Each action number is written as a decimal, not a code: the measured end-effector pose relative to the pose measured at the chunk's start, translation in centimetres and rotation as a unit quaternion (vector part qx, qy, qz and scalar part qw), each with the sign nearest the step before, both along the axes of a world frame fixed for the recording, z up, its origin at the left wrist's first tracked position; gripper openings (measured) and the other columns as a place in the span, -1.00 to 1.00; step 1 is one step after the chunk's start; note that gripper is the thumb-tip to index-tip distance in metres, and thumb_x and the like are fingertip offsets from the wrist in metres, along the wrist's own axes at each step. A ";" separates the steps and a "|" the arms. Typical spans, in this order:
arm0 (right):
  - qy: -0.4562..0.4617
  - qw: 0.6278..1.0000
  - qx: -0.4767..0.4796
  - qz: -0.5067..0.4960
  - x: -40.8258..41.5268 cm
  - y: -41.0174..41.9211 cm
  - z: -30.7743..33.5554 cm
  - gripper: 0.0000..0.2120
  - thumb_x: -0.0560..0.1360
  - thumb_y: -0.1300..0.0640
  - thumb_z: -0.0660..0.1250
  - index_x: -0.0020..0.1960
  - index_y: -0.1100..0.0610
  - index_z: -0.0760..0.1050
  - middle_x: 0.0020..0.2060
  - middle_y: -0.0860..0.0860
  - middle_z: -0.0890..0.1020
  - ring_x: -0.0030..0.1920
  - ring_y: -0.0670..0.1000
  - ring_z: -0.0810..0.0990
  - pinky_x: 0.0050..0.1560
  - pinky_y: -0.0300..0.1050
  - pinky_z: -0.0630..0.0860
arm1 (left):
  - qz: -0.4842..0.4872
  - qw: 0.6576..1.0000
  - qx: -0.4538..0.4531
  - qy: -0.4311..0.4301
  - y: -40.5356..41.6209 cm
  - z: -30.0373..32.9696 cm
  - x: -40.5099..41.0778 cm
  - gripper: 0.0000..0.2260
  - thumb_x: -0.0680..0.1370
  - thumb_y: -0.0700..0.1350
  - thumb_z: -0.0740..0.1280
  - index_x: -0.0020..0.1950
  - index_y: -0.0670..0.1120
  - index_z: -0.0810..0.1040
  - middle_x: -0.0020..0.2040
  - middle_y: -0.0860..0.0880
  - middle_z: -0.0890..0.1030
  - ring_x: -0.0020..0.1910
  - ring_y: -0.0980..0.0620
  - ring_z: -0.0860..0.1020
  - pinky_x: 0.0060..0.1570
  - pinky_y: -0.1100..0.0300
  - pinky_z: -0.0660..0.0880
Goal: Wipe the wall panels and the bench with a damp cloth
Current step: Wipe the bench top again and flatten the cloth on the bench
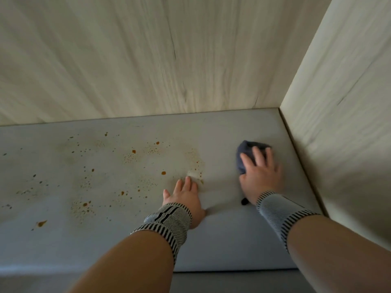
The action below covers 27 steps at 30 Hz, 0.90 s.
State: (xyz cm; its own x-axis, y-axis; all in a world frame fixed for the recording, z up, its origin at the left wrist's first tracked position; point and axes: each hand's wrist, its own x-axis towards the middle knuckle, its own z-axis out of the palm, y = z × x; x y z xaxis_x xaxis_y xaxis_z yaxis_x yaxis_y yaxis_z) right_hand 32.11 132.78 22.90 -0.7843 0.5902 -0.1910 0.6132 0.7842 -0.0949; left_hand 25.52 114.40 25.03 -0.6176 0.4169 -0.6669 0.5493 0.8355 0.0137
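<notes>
Two bare forearms are seen, each wrapped at the wrist by a knitted band patterned in fine black-and-white checks and edged with black-and-white stripes; the left hand and right hand are left uncovered, without rings or gloves

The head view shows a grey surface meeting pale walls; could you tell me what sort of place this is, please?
Probably a built-in seating nook indoors. A grey padded bench sits in a corner of pale wood-grain wall panels, and brown stains dot the bench where the cloth has not reached.
</notes>
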 end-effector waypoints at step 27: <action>0.095 0.986 -0.024 0.132 2.7 -5.6 -0.4 -0.58 0.50 0.03 0.20 0.35 -0.02 0.33 0.29 -0.02 0.41 0.33 0.10 0.32 0.28 0.05 0.29 | 0.024 0.999 -0.013 0.017 1.0 -0.7 -0.1 -0.07 0.53 0.34 0.24 0.62 -0.11 -0.18 0.62 -0.02 -0.19 0.60 -0.08 -0.13 0.49 -0.29 0.04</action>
